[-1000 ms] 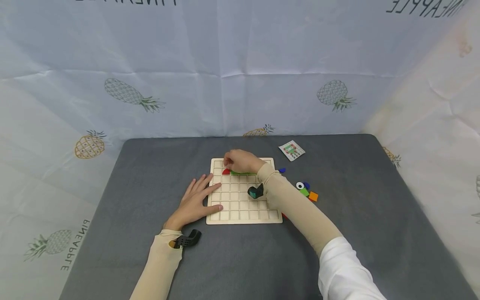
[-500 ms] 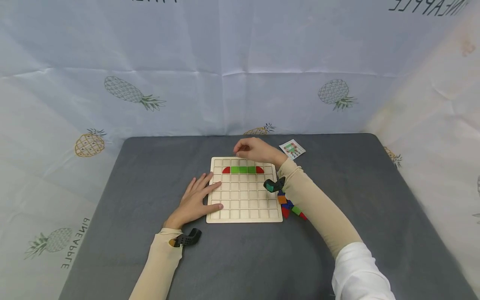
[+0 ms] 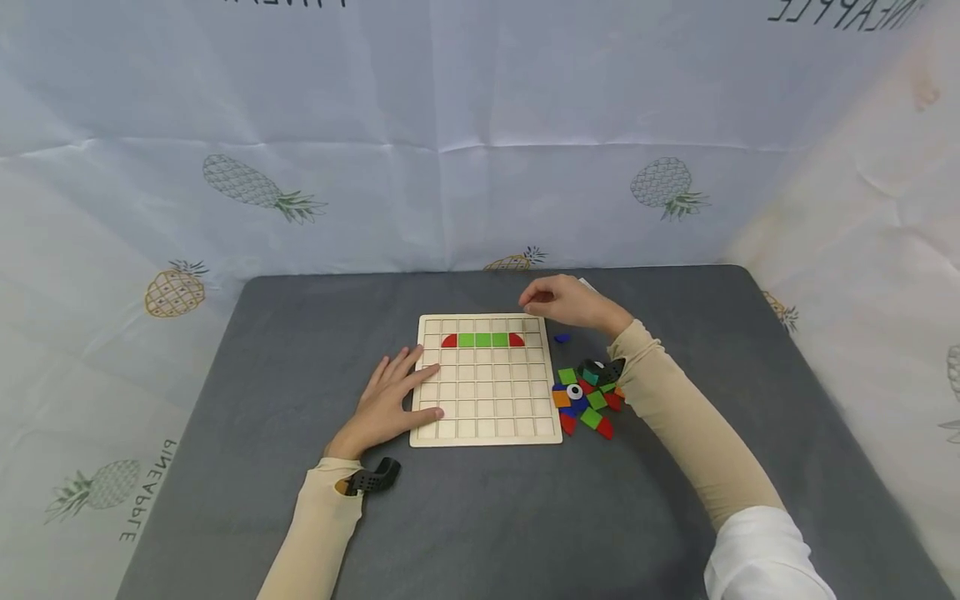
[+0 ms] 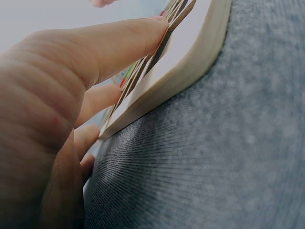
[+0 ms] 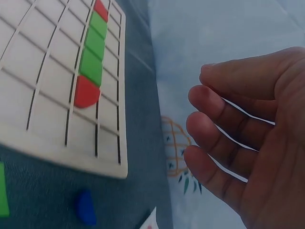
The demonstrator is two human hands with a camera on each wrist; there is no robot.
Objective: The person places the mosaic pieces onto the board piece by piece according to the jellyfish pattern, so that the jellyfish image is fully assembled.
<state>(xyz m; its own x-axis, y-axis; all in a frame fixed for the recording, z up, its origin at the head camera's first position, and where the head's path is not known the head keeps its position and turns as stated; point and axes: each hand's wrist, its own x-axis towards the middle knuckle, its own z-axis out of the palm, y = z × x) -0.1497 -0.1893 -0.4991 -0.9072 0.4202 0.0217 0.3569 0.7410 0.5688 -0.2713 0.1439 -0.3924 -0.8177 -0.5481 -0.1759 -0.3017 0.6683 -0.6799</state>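
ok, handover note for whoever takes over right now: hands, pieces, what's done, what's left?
Left hand: flat, fingers on the left edge of the wooden grid board.
Right hand: empty, loosely curled, off the board's top-right corner.
Done: one row filled, red quarter-round piece, three green square tiles, second red quarter-round piece.
Left: every other cell is bare. Loose pile of coloured pieces lies right of the board; a small blue piece sits alone above it.

A makeshift recording booth: pineapple-print sheets (image 3: 450, 125) hang as walls around a grey cloth-covered table (image 3: 480, 517).
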